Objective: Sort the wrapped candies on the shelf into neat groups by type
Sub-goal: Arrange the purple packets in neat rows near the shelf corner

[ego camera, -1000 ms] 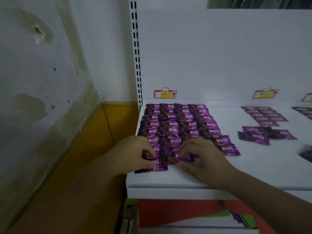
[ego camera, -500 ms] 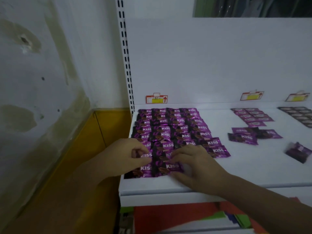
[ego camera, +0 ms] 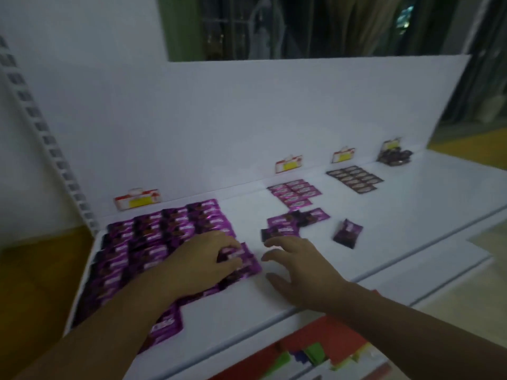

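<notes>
Your left hand (ego camera: 203,261) steadies the purple block (ego camera: 153,237), grip unclear, freeing your empty, spread right hand (ego camera: 299,270) for loose candies (ego camera: 282,230) beyond its fingertips.

purple candies (ego camera: 164,242): flat tiled block, shelf (ego camera: 384,229) left | dark candies (ego camera: 354,178): neat grid, back right

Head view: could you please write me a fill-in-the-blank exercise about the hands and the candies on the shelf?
1. The left hand lies on the big block of ___ candies.
2. The right hand is ___, fingers spread, holding nothing.
3. The dark brown candies lie to the ___ of the pink group.
Missing words: purple; open; right.
</notes>
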